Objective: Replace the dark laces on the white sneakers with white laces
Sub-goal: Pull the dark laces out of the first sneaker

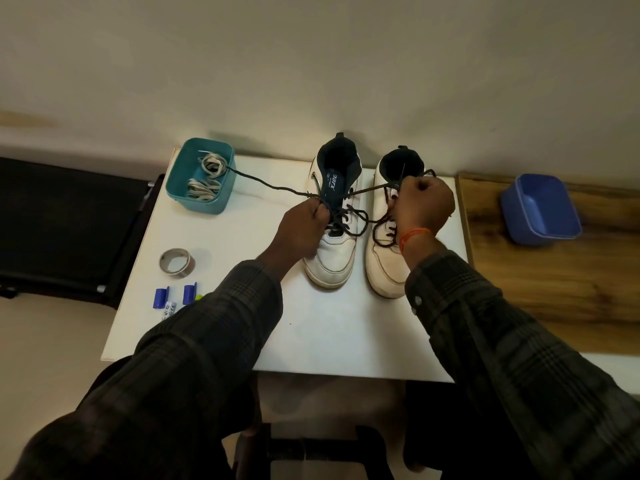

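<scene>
Left hand (pixel 304 220): fingers pinch the dark lace (pixel 349 216) over the left sneaker (pixel 334 251).
Right hand (pixel 424 206): fingers curled round another lace end.
Lace axis: runs sideways between both fists.
White laces (pixel 206 178): in teal tub (pixel 183 188), beyond left fingers.
Nearer: left hand.

Head view, steeply down, close.

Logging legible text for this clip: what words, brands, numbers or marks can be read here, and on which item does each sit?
"parx": blue insole of the left sneaker, printed lengthwise; the first letter is uncertain.
Small line under that brand: too small to read.
Black marks on the small white pieces near the blue clips: too small to read.
No text visible on the teal tub, blue tub or tape roll.
</scene>
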